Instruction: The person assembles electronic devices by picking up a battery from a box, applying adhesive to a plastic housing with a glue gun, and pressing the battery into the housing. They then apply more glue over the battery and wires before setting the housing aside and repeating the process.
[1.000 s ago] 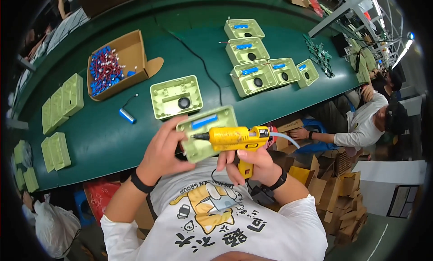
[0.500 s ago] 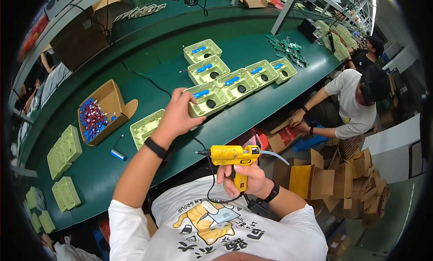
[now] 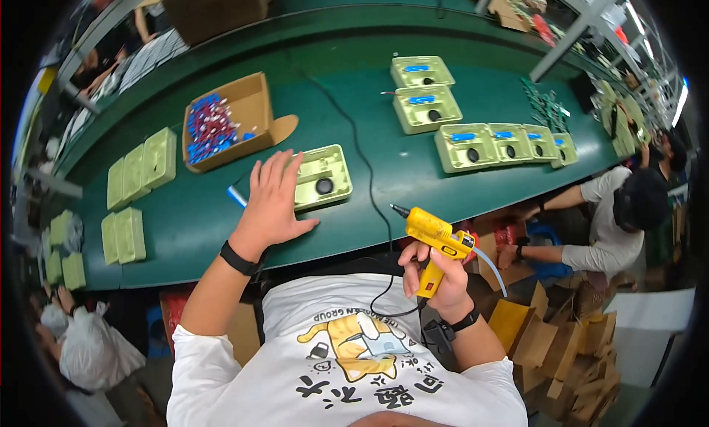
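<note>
My left hand (image 3: 271,199) reaches over the left end of a pale green plastic housing (image 3: 336,163), fingers stretched and thumb spread. It covers that end, so I cannot tell how firmly it touches. Inside the housing lies a round black part (image 3: 323,186); no blue battery shows in the visible part. A loose blue battery (image 3: 236,196) lies just left of my hand. My right hand (image 3: 445,283) is wrapped round the handle of a yellow hot glue gun (image 3: 436,235), its nozzle tilted up toward the left. A translucent glue stick (image 3: 491,270) trails from its back.
Several housings (image 3: 463,161) with blue batteries and black discs stand to the right, two more (image 3: 425,120) behind. A cardboard box (image 3: 255,106) holds wired batteries. Other housings (image 3: 160,161) sit left. A black cord (image 3: 360,142) crosses the green bench. A co-worker (image 3: 613,205) sits at right.
My left hand has left the filled housing in the row and moved left to the housing nearer the cardboard box. The glue gun now tilts up. My view has shifted left.
</note>
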The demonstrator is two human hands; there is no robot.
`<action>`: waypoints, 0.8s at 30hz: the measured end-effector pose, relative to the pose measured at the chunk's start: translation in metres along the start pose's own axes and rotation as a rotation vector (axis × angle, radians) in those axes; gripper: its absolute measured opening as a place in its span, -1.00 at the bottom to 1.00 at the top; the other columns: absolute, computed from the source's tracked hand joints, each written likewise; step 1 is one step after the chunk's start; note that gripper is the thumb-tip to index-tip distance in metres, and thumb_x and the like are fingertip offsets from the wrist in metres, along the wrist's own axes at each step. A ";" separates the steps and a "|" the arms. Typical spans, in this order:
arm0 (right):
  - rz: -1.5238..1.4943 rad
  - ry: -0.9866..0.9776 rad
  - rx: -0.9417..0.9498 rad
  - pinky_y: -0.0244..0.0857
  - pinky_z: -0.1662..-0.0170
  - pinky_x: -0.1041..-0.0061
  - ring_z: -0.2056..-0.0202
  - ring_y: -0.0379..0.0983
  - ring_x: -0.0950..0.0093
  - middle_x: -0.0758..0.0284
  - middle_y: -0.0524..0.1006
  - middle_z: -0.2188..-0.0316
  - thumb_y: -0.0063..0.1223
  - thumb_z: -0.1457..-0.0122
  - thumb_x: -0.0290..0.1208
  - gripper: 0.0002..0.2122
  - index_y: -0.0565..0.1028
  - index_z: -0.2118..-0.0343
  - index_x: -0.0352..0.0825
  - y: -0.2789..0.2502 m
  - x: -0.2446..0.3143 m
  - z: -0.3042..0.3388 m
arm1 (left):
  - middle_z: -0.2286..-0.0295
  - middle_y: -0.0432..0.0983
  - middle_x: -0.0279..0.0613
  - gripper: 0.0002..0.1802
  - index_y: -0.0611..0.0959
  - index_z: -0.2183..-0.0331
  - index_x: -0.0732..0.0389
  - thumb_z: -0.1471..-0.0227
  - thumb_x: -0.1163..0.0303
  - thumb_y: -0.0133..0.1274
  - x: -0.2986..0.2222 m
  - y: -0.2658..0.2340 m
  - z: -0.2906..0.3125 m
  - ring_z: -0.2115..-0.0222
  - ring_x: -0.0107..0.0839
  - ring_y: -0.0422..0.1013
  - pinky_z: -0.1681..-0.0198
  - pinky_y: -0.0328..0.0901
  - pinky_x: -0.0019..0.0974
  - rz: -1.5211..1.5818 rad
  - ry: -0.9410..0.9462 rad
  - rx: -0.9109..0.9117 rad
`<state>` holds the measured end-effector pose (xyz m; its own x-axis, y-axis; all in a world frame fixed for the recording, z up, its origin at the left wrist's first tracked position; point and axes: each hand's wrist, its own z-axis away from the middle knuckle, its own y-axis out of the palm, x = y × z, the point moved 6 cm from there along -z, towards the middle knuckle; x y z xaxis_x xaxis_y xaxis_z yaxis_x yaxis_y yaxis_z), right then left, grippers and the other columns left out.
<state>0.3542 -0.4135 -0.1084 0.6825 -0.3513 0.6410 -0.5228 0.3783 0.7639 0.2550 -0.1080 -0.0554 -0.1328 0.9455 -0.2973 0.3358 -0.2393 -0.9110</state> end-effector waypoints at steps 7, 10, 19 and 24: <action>0.427 0.317 0.019 0.60 0.45 0.45 0.43 0.66 0.45 0.02 0.73 0.12 0.09 -0.56 -0.24 -0.71 0.53 -0.08 -0.40 0.044 -0.028 -0.048 | -0.32 0.34 0.19 0.29 0.29 -0.48 0.25 0.20 0.30 0.62 0.003 0.016 0.094 -0.36 0.26 0.27 -0.44 0.26 0.14 0.362 -0.132 -0.066; 0.544 0.446 0.051 0.57 0.47 0.52 0.48 0.65 0.51 0.08 0.76 0.18 0.12 -0.56 -0.24 -0.66 0.55 -0.17 -0.41 0.053 -0.045 -0.068 | -0.31 0.36 0.17 0.35 0.24 -0.50 0.24 0.22 0.31 0.64 0.007 0.021 0.112 -0.35 0.22 0.31 -0.43 0.28 0.12 0.421 -0.241 -0.166; 1.012 0.593 0.052 0.42 0.59 0.54 0.67 0.50 0.57 0.33 0.67 0.44 0.10 -0.58 -0.30 -0.65 0.54 -0.26 -0.43 0.086 -0.061 -0.115 | -0.32 0.44 0.15 0.35 0.24 -0.50 0.25 0.22 0.36 0.65 0.012 0.028 0.122 -0.29 0.20 0.42 -0.40 0.33 0.12 0.490 -0.179 -0.247; 1.017 0.617 0.068 0.40 0.61 0.53 0.67 0.49 0.58 0.39 0.61 0.50 0.09 -0.58 -0.30 -0.64 0.53 -0.26 -0.43 0.087 -0.059 -0.115 | -0.32 0.44 0.14 0.33 0.27 -0.49 0.22 0.25 0.39 0.64 0.011 0.026 0.121 -0.30 0.21 0.41 -0.39 0.35 0.10 0.477 -0.176 -0.241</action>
<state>0.3270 -0.2612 -0.0883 0.0603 0.5620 0.8249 -0.9796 0.1922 -0.0593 0.1495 -0.1304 -0.1174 -0.0607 0.6888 -0.7224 0.5978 -0.5545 -0.5789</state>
